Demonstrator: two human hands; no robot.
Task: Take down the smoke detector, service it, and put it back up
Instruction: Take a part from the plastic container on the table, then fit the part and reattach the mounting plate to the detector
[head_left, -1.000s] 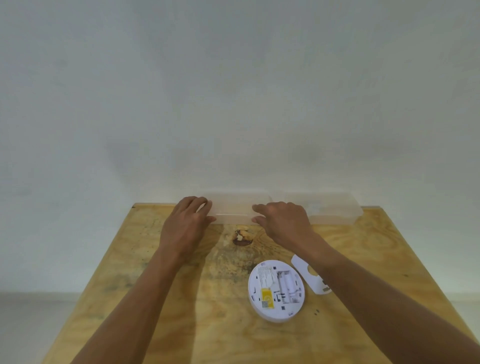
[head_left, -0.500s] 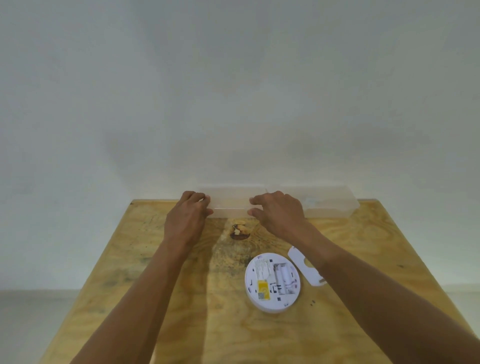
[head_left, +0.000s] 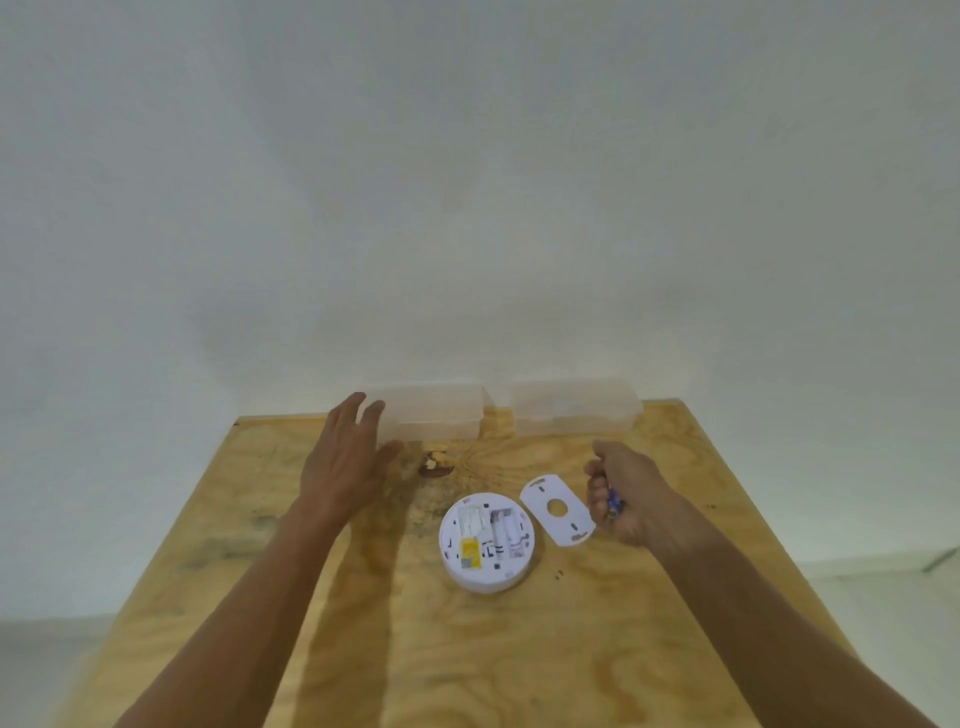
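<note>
the smoke detector (head_left: 487, 542) lies on its face near the middle of the plywood desk (head_left: 415, 649), back side up, with its battery bay and a yellow label showing; the bay looks empty, though it is too small to be sure. just to its right, close but apparently not touching, lies the flat white mounting plate (head_left: 557, 511) with a round hole in its middle. the right hand (head_left: 618, 499) hovers beside the plate with its fingers curled round something small and blue, probably batteries (head_left: 614, 503), though little of it shows. the left hand (head_left: 349, 457) has its fingers straight and relaxed against the left of two clear plastic boxes (head_left: 434, 413), which stand at the far edge by the wall. the detector is likely a light, stiff plastic shell, smooth enough to skid on the wood, so it is best steadied by its round rim rather than pressed on the thin clips and contacts inside. the batteries are small and slick and could roll if dropped; a fingertip pinch at the sides should seat them. the plate is thin and may flex, so take it by its edges.
</note>
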